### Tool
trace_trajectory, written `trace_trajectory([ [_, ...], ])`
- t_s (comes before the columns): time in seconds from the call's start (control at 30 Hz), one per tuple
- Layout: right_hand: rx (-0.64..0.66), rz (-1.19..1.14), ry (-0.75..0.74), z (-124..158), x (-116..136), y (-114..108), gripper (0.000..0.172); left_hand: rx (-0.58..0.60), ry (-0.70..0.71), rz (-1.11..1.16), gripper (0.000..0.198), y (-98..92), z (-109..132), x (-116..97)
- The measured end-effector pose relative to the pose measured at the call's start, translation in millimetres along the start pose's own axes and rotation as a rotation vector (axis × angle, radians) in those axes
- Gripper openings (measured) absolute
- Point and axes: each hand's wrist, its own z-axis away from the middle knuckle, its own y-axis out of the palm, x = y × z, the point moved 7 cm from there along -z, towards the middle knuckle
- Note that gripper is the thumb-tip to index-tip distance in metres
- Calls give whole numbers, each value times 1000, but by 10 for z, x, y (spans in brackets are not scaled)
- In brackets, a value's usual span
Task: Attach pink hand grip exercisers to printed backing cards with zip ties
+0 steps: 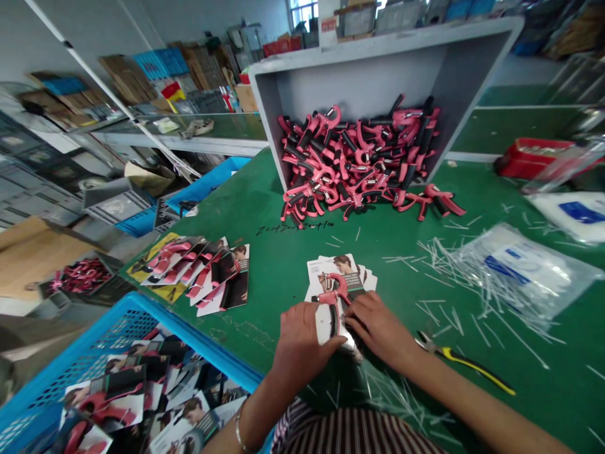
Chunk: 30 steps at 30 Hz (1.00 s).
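Note:
On the green table in front of me lies a small stack of printed backing cards [367,278]. A pink hand tool [336,289] with a hooked jaw and black grips rests on the top card. My left hand [302,343] is closed around the card and the tool's handles from the left, with the thumb across the lower end. My right hand [380,325] is at the card's right edge, its fingers pinched together beside the handle. Whatever those fingers hold is too small or hidden to make out. White cable ties [442,271] are scattered to the right.
A grey bin [359,82] lies on its side, spilling pink tools [354,157]. Carded tools [203,271] overlap at the left. A blue crate [61,384] of carded tools stands lower left. Yellow-black cutting pliers [466,360] and a plastic bag [524,271] lie at right.

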Motion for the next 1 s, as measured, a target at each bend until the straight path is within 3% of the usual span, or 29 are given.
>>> trace_trajectory([
  [0.1, 95, 271, -86, 50, 207, 144, 9, 67, -13, -18, 30, 112, 61, 68],
  [0.2, 92, 438, -126, -20, 297, 263, 11, 58, -43, 59, 2, 198, 51, 154],
  [0.37, 65, 377, -88, -69, 271, 210, 11, 142, -119, 439, 17, 162, 40, 353],
  [0.47, 58, 229, -21, 2, 267, 119, 7, 186, -94, 577, 14, 123, 29, 362],
  [0.63, 60, -1, -20, 66, 308, 69, 6, 145, -42, 693, 13, 267, -34, 236],
  [0.77, 60, -91, -16, 59, 159, 44, 7, 127, -36, 823, 13, 437, -24, 173],
  [1.0, 14, -167, -11, 135, -66, 1, 8, 49, -114, 883, 10, 435, -18, 113],
])
